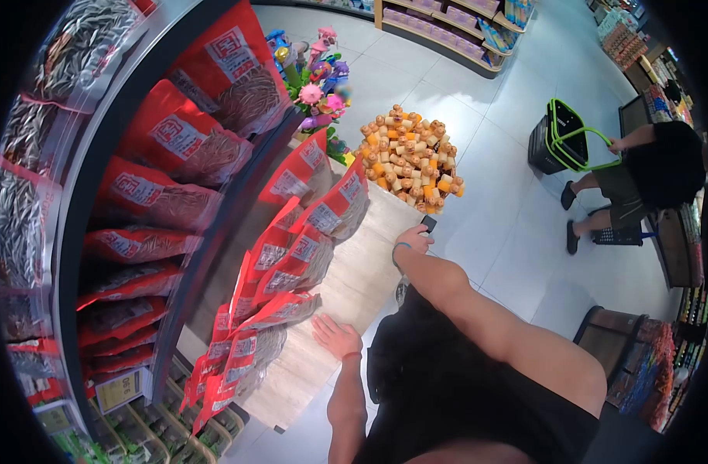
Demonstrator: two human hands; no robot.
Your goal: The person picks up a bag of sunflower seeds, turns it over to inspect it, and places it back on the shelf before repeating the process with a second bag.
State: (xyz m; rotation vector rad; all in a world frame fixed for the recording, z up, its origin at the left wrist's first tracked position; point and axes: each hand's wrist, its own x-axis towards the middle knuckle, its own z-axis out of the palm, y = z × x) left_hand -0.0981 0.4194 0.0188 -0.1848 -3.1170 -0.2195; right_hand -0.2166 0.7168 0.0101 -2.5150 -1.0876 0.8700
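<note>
My left hand [337,337] lies with its fingers spread on the pale wooden tabletop [362,267], fingertips close to a row of red-and-clear bags. Those bags of small dried fish [301,259] lean against each other along the table's left side. My right hand [414,240] is closed at the table's far right corner, with a small black rectangular object [428,223] showing at its fingers. Just beyond that hand is a heap of brown, cream and orange figures [408,158].
Shelves at left hold more red bags [168,143]. Colourful flower-like toys [317,85] stand behind the table. On the right, a person [632,174] grips a green-rimmed black basket [557,139]. A shelf unit [454,31] stands at the back on the tiled floor [493,162].
</note>
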